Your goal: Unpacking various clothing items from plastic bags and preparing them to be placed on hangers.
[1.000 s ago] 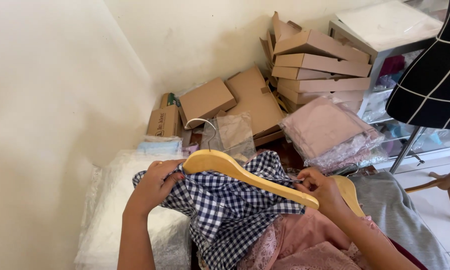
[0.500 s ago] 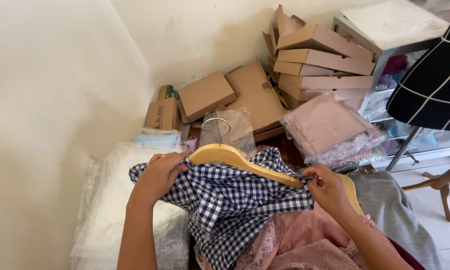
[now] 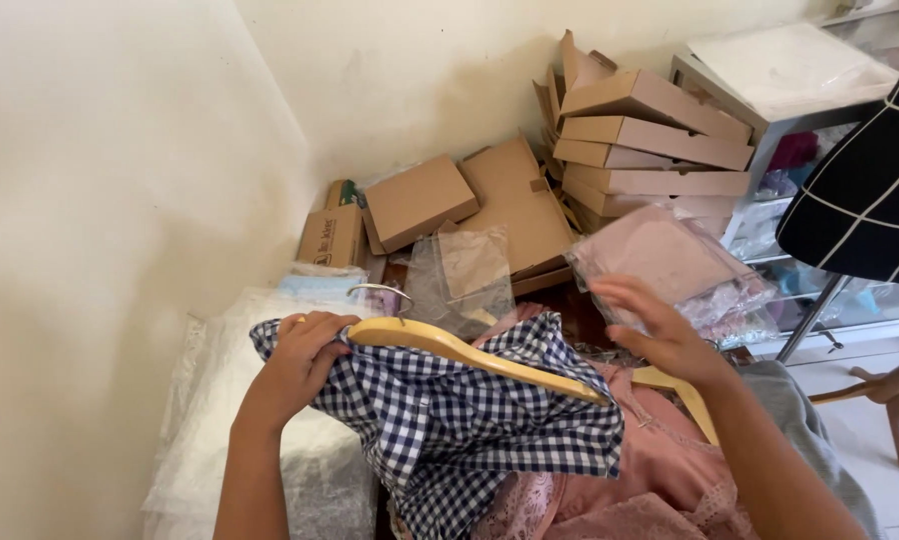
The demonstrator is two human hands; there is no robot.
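Observation:
My left hand [image 3: 298, 368] grips the left end of a pale wooden hanger [image 3: 470, 355] together with the collar of a blue and white checked garment [image 3: 470, 425] draped over it. The hanger's metal hook [image 3: 380, 292] rises just above that hand. Lifted off the hanger, my right hand [image 3: 660, 330] hovers with fingers spread above its right end. Under the checked cloth lies pink lace fabric [image 3: 660, 480], with a second wooden hanger [image 3: 685, 395] on it below my right wrist.
Flat cardboard boxes [image 3: 490, 200] lie in the corner and a taller stack of boxes [image 3: 650, 140] stands to the right. Bagged pink garments [image 3: 670, 265], a clear plastic bag [image 3: 465, 275], white bubble wrap [image 3: 240, 440], a drawer unit [image 3: 780, 190] and a black dress form [image 3: 870, 180] surround me.
My right hand has let go of the hanger's right end and risen with fingers open. The hanger has tilted, its left end and hook shifting lower and left.

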